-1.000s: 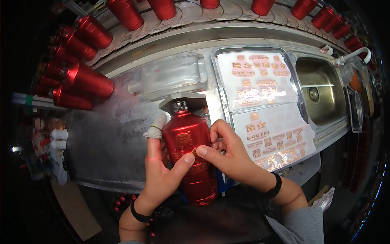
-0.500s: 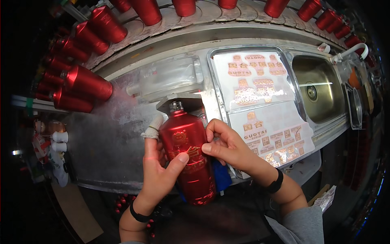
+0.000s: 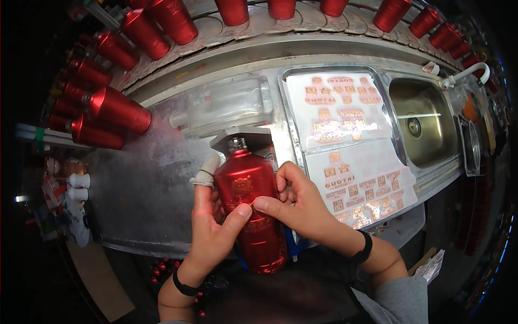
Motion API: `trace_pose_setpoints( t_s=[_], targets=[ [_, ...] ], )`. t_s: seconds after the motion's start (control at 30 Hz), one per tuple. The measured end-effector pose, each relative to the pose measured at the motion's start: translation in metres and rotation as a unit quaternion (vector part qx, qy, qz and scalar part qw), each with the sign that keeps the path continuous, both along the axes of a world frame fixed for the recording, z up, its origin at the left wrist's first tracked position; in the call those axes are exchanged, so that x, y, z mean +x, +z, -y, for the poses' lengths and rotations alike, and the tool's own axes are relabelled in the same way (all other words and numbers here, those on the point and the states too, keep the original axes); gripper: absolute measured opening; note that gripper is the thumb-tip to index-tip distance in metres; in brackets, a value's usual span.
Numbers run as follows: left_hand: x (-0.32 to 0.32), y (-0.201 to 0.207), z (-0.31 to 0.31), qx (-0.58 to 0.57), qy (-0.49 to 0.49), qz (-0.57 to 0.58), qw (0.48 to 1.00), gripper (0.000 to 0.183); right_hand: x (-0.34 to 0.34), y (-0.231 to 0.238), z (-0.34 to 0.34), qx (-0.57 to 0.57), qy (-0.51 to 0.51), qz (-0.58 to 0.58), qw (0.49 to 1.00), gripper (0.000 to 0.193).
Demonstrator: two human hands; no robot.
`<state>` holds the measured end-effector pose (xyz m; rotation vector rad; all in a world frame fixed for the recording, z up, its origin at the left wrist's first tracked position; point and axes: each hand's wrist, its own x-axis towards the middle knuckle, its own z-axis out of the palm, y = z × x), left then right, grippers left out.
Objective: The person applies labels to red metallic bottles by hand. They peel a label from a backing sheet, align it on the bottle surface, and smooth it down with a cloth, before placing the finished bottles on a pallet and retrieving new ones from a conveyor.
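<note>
One metal surface (image 3: 140,205) spans the view, dull grey w/ a frosted sheen, running off beyond the fingertips on both sides. Past the fingers, along its far edge, a curved row of red bottles (image 3: 116,108) lies on their sides, more of them up top & to the right. Beyond the right hand's knuckles sits a steel sink (image 3: 426,129) w/ a white tap (image 3: 467,75) at its far corner. Between sink & fingers: two sheets of gold-and-red labels (image 3: 345,135), laid flat. Just past the bottle's neck, a clear plastic tray (image 3: 232,102).

Red bottle (image 3: 251,216) held over the near edge of the surface, between both hands: glossy metallic red, square shoulders, short neck w/ bare threaded mouth, no cap, gold emblem near the shoulder, gold print lower down, neck pointing away from the person.

Left hand (image 3: 213,232) wraps the bottle's left side, fingers spread, forefinger wearing a white bandage-like wrap (image 3: 205,173), thumb pressed on the front. Right hand (image 3: 299,208) grips the right side, fingers curled round the edge, thumb pressed flat on the front, tip to tip w/ the left thumb. Black bands on both wrists.
</note>
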<state>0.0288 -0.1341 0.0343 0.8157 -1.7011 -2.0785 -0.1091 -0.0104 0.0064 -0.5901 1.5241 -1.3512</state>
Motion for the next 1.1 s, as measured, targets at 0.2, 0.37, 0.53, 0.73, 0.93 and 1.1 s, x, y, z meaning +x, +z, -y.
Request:
trace_pose_setpoints(
  t_s=[0.2,0.37,0.53,0.73,0.93,1.1],
  targets=[
    [0.002,0.0,0.001,-0.014,0.004,0.013,1.0,0.081,0.002,0.003,0.002,-0.033,-0.032,0.062,0.997,0.041],
    [-0.01,0.005,0.003,-0.077,0.021,0.019,0.997,0.075,0.0,0.007,0.003,-0.062,-0.031,0.086,0.994,0.037],
    [-0.015,0.0,0.009,-0.138,0.021,0.03,0.99,0.062,-0.001,0.009,0.001,-0.037,-0.006,0.082,0.996,0.035],
    [-0.014,-0.004,0.009,-0.165,0.03,0.016,0.986,0.062,-0.004,0.012,0.002,-0.047,-0.016,0.074,0.996,0.032],
    [-0.015,-0.004,0.019,0.067,0.043,-0.023,0.997,0.054,-0.009,0.032,0.025,-0.038,-0.066,0.003,0.997,0.035],
    [-0.011,-0.007,0.018,0.096,0.029,-0.046,0.994,0.048,-0.009,0.018,0.026,-0.012,-0.041,-0.073,0.996,0.037]
  ],
)
